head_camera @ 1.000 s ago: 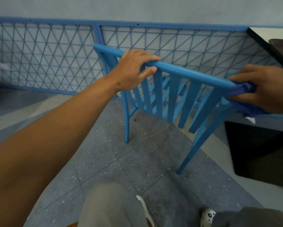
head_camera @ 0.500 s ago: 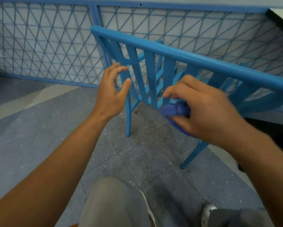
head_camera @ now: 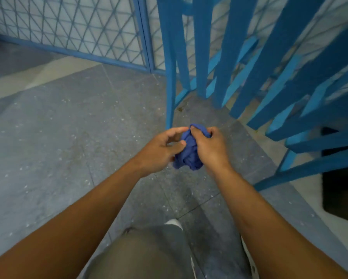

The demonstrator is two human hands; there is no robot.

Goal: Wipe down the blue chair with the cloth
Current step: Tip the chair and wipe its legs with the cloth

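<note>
The right hand [head_camera: 208, 147] is gripping a crumpled dark-blue fabric cloth [head_camera: 189, 153], fingers curled over its top, while the left hand [head_camera: 161, 150] is pinching its near side between thumb and forefinger. The cloth is bunching into a soft wad between both palms; it looks light and limp, so it probably needs refolding into a flat pad before wiping. Both forearms are reaching forward and down, meeting low over the grey speckled floor [head_camera: 68, 127]. The blue-painted slatted wooden chair [head_camera: 237, 57] is standing just beyond, untouched by either hand.
</note>
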